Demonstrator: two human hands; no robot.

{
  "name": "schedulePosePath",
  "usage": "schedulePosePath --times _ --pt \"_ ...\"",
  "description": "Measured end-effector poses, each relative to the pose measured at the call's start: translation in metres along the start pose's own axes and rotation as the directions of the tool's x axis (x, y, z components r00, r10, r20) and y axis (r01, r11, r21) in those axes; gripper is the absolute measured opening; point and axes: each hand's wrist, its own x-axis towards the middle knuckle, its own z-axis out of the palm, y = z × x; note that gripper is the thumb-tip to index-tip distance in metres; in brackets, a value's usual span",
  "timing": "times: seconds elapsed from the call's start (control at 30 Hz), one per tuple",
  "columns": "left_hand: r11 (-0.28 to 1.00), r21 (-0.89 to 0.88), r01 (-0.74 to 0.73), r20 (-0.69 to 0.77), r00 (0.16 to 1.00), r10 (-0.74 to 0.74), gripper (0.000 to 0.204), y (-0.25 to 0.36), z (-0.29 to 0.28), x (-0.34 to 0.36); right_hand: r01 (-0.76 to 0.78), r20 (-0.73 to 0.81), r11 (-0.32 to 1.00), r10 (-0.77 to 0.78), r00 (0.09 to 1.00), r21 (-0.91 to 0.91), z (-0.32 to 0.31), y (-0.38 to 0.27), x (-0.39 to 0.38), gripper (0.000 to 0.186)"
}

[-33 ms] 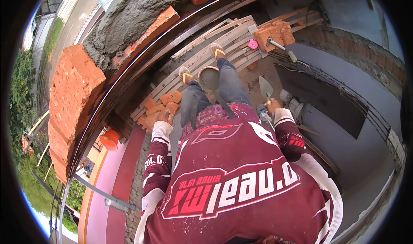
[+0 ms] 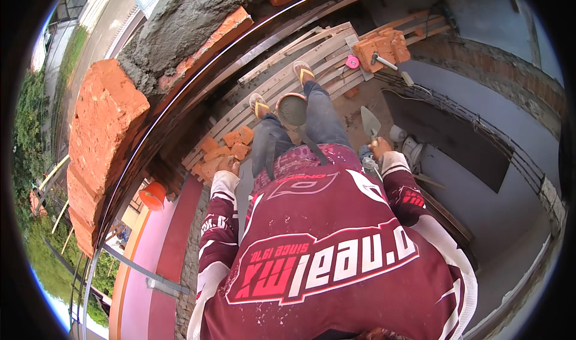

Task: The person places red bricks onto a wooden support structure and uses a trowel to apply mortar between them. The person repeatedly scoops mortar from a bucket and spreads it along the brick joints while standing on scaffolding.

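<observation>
My left hand (image 2: 228,165) hangs beside my left thigh, fingers loosely bent, nothing visible in it; broken orange bricks (image 2: 237,139) lie below. My right hand (image 2: 379,147) is closed on the handle of a trowel (image 2: 370,122), blade pointing away from me. A round container of grey mortar (image 2: 291,108) sits between my legs. At the upper left, wet mortar (image 2: 174,37) tops a brick wall, with a large brick (image 2: 105,130) at its near end and a taut line along its edge.
I stand on wooden planks (image 2: 282,82). Stacked bricks (image 2: 390,40), a hammer (image 2: 387,63) and pink tape measure (image 2: 351,61) lie beyond my feet. An orange bucket (image 2: 152,196) is at left. Rebar (image 2: 498,148) and white fixtures (image 2: 411,148) are at right, a street beyond the wall.
</observation>
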Motion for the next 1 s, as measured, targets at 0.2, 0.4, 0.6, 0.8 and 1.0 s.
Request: schedulePosePath --times 0.2,0.4,0.6,0.8,1.0 --pt "0.944 0.155 0.293 0.033 0.953 -0.301 0.038 -0.072 -0.030 0.015 0.037 -0.078 0.989 -0.049 0.996 -0.140 -0.007 -0.024 -0.014 0.051" --pt "0.883 -0.353 0.309 -0.141 0.915 -0.377 0.032 -0.023 0.003 0.029 0.102 -0.019 0.964 -0.110 0.994 -0.246 -0.076 -0.048 0.069 0.054" --pt "0.845 -0.524 0.108 -0.233 0.936 -0.264 0.046 0.098 0.102 0.012 0.303 -0.048 0.897 -0.335 0.941 -0.320 -0.196 -0.058 0.187 0.051" --pt "0.718 -0.628 0.301 -0.139 0.864 -0.484 0.083 0.221 0.174 -0.020 0.339 -0.075 0.866 -0.391 0.918 -0.367 -0.301 -0.075 0.289 0.048" --pt "0.512 -0.789 0.339 -0.043 0.801 -0.597 0.117 0.281 0.199 -0.037 0.464 -0.127 0.836 -0.515 0.848 -0.293 -0.340 -0.101 0.320 0.046"
